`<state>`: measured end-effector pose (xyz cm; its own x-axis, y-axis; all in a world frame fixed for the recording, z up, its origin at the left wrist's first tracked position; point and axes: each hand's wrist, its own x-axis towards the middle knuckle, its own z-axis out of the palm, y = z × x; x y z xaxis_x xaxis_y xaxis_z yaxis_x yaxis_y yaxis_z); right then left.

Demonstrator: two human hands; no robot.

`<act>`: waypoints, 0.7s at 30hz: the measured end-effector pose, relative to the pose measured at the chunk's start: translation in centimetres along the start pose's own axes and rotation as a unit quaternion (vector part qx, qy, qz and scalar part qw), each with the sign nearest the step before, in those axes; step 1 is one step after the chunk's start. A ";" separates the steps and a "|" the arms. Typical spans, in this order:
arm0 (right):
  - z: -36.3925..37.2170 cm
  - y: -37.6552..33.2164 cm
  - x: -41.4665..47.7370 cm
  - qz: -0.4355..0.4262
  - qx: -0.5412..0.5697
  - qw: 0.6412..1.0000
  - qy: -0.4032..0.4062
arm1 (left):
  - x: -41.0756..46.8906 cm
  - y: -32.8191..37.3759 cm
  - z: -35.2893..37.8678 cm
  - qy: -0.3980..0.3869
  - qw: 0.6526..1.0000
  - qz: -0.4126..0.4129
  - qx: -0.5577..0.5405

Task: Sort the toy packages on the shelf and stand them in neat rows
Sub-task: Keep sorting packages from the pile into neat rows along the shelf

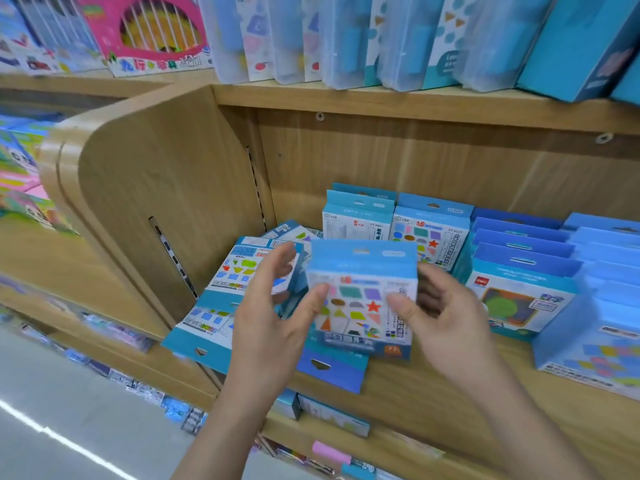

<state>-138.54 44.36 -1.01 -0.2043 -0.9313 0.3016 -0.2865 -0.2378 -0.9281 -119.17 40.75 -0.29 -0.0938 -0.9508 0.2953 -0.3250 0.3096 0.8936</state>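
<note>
Head view: both hands hold one pack [360, 292] upright, just above the front of the shelf [415, 386]. The left hand [273, 306] has its thumb on the pack's front face and its fingers curved round the left edge. The right hand [446, 317] has its thumb on the front and its fingers curled behind. Each grip is closed only as far as the pack's thickness.

At the back, two standing packs [394, 223] are already upright side by side. To the right, blue rows [519, 258] stand one behind another and look tidy.

On the left of the shelf, several flat packs [235, 282] lie overlapping, some upside down. Another blue one [332, 368] lies flat under the held pack.

By my reckoning the job is partly done. The right side is in order, while the left heap still needs sorting and standing. The held pack matches the standing one with the star, so it likely belongs in front of that.
</note>
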 end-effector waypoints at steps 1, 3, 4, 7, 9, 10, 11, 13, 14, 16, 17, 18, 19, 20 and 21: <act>-0.4 -0.2 0.2 0.035 0.063 0.997 0.007 | -0.1 -0.1 0.1 -0.038 0.996 -0.048 -0.063; -1.1 -0.3 0.4 0.090 0.137 0.986 0.025 | -0.8 -0.5 0.4 -0.101 0.979 -0.102 -0.146; -1.4 -0.4 0.3 0.110 0.153 0.982 0.029 | -1.2 -0.6 0.7 -0.112 0.976 -0.106 -0.154; -1.6 -0.3 0.0 0.146 0.161 0.976 0.033 | -1.9 -0.7 1.0 -0.105 0.975 -0.106 -0.163; -1.6 -0.3 -0.2 0.157 0.160 0.974 0.036 | -2.0 -0.6 1.1 -0.103 0.975 -0.107 -0.167; -1.6 -0.4 -0.3 0.160 0.160 0.973 0.038 | -2.0 -0.6 1.1 -0.104 0.974 -0.111 -0.166; -1.6 -0.4 -0.4 0.162 0.161 0.973 0.041 | -2.0 -0.6 1.1 -0.108 0.973 -0.115 -0.167; -1.7 -0.5 -0.6 0.164 0.163 0.972 0.046 | -2.2 -0.6 1.2 -0.114 0.971 -0.121 -0.173; -1.8 -0.5 -0.8 0.166 0.162 0.972 0.047 | -2.3 -0.7 1.3 -0.115 0.970 -0.125 -0.175; -2.1 -0.7 -1.1 0.171 0.155 0.972 0.041 | -2.5 -0.9 1.4 -0.115 0.969 -0.136 -0.174; -2.2 -0.6 -1.3 0.173 0.151 0.973 0.034 | -2.7 -1.0 1.4 -0.117 0.967 -0.144 -0.173; -2.3 -0.7 -1.5 0.180 0.149 0.972 0.030 | -2.9 -1.1 1.5 -0.121 0.965 -0.155 -0.175; -2.4 -0.6 -1.7 0.186 0.148 0.971 0.032 | -3.0 -1.1 1.6 -0.125 0.962 -0.165 -0.177; -2.5 -0.5 -1.9 0.191 0.150 0.969 0.040 | -3.1 -1.2 1.7 -0.127 0.961 -0.172 -0.177; -2.5 -0.3 -2.1 0.196 0.152 0.967 0.052 | -3.2 -1.2 1.8 -0.127 0.960 -0.177 -0.178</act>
<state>-140.41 47.05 -0.84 -0.3385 -0.9375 -0.0804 0.1174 0.0427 -0.9922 -120.20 43.41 -2.93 -0.2786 -0.9553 -0.0990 -0.0413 -0.0911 0.9950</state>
